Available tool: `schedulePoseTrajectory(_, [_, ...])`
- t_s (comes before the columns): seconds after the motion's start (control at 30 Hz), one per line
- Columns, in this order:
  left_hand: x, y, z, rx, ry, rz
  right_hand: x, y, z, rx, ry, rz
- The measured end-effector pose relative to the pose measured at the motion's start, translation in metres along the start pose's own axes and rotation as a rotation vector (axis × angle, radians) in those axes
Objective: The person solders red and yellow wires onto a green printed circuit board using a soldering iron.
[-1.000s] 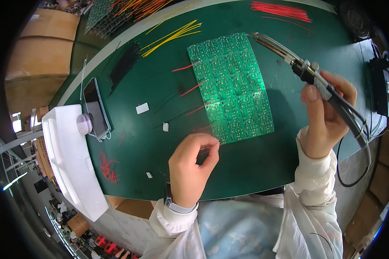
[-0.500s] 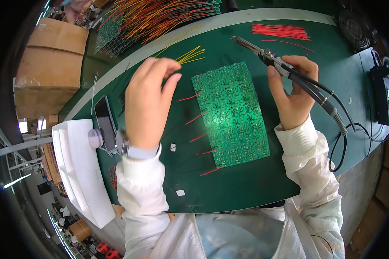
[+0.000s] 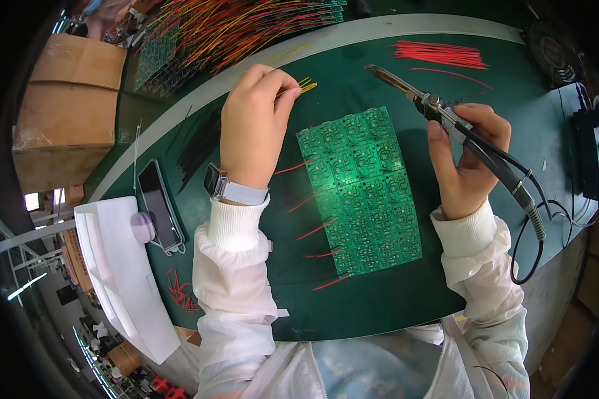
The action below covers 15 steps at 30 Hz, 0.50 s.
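Note:
My left hand reaches over a small bunch of yellow wires, thumb and fingertips pinched together on them; the fingers hide part of the bunch. In my right hand is a soldering iron with black cables, held up and tilted, its tip toward the upper left, apart from the board. Between the hands lies a green circuit board panel of repeated sections. Several short red wires stick out from its left edge.
Behind the panel lie a bundle of red wires and a heap of boards with red and yellow wires. Black wires, a phone, a white foam tray and red scraps sit left. A fan stands right.
My left hand has moved up and right to the yellow wires, and its fingers have closed. The right hand still holds the soldering iron; the whole view has shifted slightly.

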State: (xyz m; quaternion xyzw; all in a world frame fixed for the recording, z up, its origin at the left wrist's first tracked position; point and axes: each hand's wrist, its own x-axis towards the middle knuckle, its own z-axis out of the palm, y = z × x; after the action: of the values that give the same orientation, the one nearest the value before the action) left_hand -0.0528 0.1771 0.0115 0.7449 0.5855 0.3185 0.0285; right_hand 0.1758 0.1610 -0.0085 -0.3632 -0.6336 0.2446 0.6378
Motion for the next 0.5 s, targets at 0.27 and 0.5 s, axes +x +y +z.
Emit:
schedulePoseTrajectory(0.27, [-0.04, 0.038, -0.017, -0.359, 0.129, -0.305, -0.02, -0.016, -0.01, 0.053, -0.018, 0.162])
schedulePoseTrajectory(0.5, [-0.064, 0.033, -0.005, -0.189, 0.142, -0.172, -0.019, -0.024, 0.006, 0.029, -0.041, 0.265])
